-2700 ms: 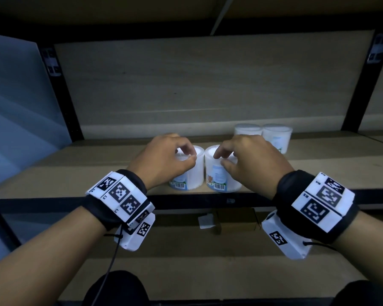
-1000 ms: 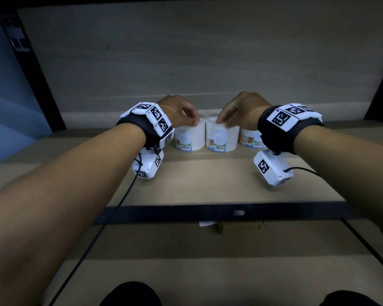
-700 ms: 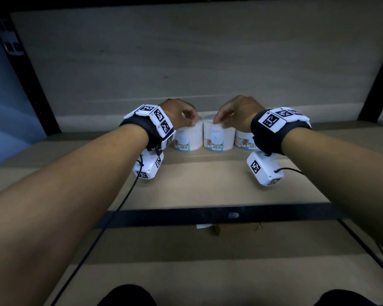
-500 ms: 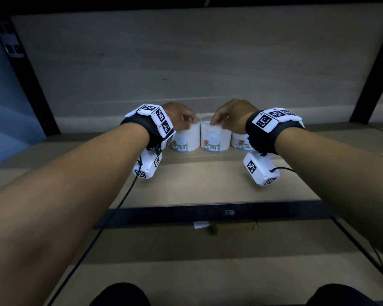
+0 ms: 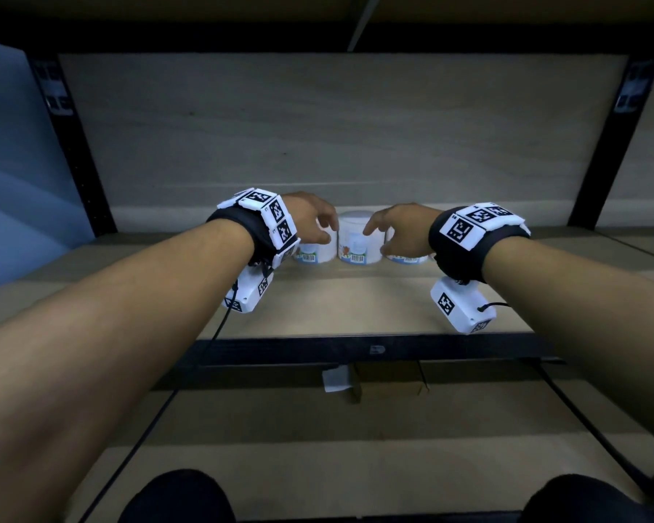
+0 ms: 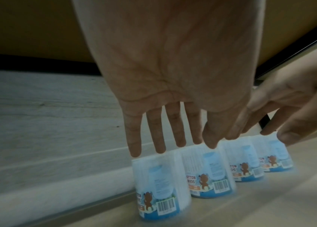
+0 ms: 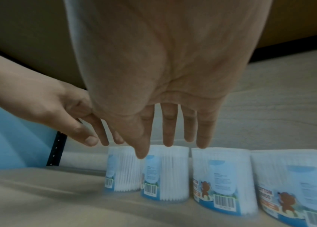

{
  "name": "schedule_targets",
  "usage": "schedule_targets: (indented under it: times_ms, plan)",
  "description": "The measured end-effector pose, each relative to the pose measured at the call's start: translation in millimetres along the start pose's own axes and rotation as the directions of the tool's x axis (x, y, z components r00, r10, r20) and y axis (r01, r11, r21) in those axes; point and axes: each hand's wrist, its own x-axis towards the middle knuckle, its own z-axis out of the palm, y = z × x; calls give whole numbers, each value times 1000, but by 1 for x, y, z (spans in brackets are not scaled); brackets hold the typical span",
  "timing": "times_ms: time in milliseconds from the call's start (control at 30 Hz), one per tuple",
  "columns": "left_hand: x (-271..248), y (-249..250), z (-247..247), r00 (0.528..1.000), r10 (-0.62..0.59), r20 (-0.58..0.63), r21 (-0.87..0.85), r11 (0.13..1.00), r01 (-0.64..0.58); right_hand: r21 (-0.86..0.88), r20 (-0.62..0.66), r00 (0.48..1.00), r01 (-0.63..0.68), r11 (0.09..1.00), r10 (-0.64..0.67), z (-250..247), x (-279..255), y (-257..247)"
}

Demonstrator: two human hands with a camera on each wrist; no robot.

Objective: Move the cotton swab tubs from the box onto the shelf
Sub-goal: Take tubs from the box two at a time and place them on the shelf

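Several cotton swab tubs stand upright in a row at the back of the shelf (image 5: 337,303), white with blue labels. In the left wrist view the row runs from the nearest tub (image 6: 159,187) to the far tub (image 6: 274,156). My left hand (image 5: 323,224) hovers with straight fingers (image 6: 134,147) just above the two left tubs and holds nothing. Beside it, my right hand (image 5: 374,232) spreads its fingers (image 7: 168,138) above the second tub (image 7: 165,173) and third tub (image 7: 221,179), also holding nothing. Whether any fingertip touches a lid is unclear.
A wooden back panel (image 5: 337,145) stands right behind the row. Black uprights (image 5: 80,164) frame the bay, and a blue panel (image 5: 12,183) lies to the left. A cardboard box (image 5: 386,379) sits below the black front rail (image 5: 374,349).
Both hands slid two tubs from the shelf's front to the back beside the others, then let go. Their fingers went from curled round the lids to straight, and the wrists drew back slightly.
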Motion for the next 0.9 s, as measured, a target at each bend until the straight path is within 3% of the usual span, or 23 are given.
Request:
schedule_targets:
  times_ms: [133, 233, 367, 467, 567, 733, 900]
  plan:
    - [-16, 14, -5, 998, 56, 39, -45, 998, -54, 28, -37, 999, -20, 999, 21, -1, -22, 6]
    - [-29, 29, -1, 989, 91, 120, -225, 972, -62, 47, -21, 999, -34, 998, 35, -5, -40, 10]
    - [-52, 53, 10, 952, 149, 269, -326, 944, -55, 93, 266, 964, -52, 994, 26, -7, -71, 15]
    - [-71, 71, 23, 905, 222, 362, -387, 919, -70, 80, 482, 874, -112, 991, 60, 2, -90, 20]
    - [-88, 87, 40, 880, 284, 381, -453, 887, -90, 33, 602, 794, -130, 991, 84, 21, -107, 22]
    - [-104, 101, 86, 811, 386, 439, -467, 869, -162, 50, 548, 836, -32, 998, 0, 42, -133, 25]
    - [-110, 107, 140, 788, 380, 484, -422, 891, -170, 75, 635, 772, -65, 995, 3, 85, -152, 30]
